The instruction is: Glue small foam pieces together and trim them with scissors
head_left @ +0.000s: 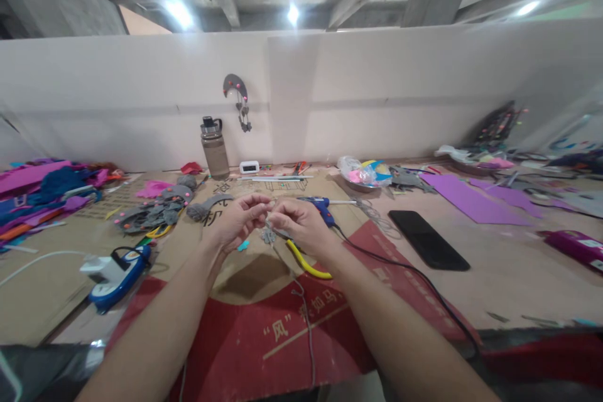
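My left hand [242, 220] and my right hand [301, 226] meet over the cardboard, fingertips pinched close together on a thin grey cord. Just below the fingers hangs a small grey felt piece [268, 237], flower-like in outline. From there the loose grey cord [307, 320] trails down over the red printed part of the cardboard [226, 345]. What exactly lies between the fingertips is partly hidden. Beneath my right hand a yellow-handled tool [308, 266] shows in part. Behind that hand lies a blue glue gun [323, 208], its black cable running right.
Grey felt pieces with pink dots [155, 210] and a blue power strip [120, 279] lie left. A bottle [215, 149] stands by the wall, near a hanging grey moon ornament [234, 85]. Right are a black phone [428, 240], purple sheets [471, 198] and a bowl [360, 186].
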### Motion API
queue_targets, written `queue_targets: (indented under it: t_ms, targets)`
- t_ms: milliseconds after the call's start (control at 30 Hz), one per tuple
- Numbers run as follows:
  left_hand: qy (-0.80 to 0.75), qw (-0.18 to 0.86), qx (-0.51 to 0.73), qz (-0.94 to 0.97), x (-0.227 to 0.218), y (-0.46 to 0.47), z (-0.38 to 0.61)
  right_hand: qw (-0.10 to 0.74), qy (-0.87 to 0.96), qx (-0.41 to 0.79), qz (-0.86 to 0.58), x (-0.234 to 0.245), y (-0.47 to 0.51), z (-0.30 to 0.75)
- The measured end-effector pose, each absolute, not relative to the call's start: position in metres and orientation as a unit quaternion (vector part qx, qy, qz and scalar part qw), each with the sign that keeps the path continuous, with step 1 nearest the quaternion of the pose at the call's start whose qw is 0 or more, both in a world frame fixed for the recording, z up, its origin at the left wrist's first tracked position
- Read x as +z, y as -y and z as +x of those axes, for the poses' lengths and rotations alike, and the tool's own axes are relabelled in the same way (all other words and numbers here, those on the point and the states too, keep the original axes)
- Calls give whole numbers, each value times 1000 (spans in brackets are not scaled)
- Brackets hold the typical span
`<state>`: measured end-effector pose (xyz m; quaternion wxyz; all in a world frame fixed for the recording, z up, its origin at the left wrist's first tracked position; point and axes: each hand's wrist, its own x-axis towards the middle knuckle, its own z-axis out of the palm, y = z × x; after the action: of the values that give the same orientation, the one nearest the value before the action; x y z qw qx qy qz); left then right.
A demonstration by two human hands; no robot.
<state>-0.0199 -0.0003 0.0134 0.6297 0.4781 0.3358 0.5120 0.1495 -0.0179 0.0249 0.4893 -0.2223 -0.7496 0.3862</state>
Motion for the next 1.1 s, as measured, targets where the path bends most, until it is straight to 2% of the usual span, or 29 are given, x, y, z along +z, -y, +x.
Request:
queue_targets:
  t_ms: [133,333,500,633,867,1100]
  targets:
    - [-315,645,511,473,14,1,-19,542,721,323,-287,19,15,146]
    - [-315,631,500,503,15,4,-17,545,768,156,-299,17,15,146]
    - [-328,620,485,522,11,3,-16,535,788,84,-294,17,14,146]
    - [-327,619,451,554,8,1,-15,529,781,89,-319,19,14,149]
    - [-325,611,475,544,11,0,-19,498,793,205,-286,24,13,153]
    - [-327,618,445,559,16,4,-19,461,830,152,-273,25,15,154]
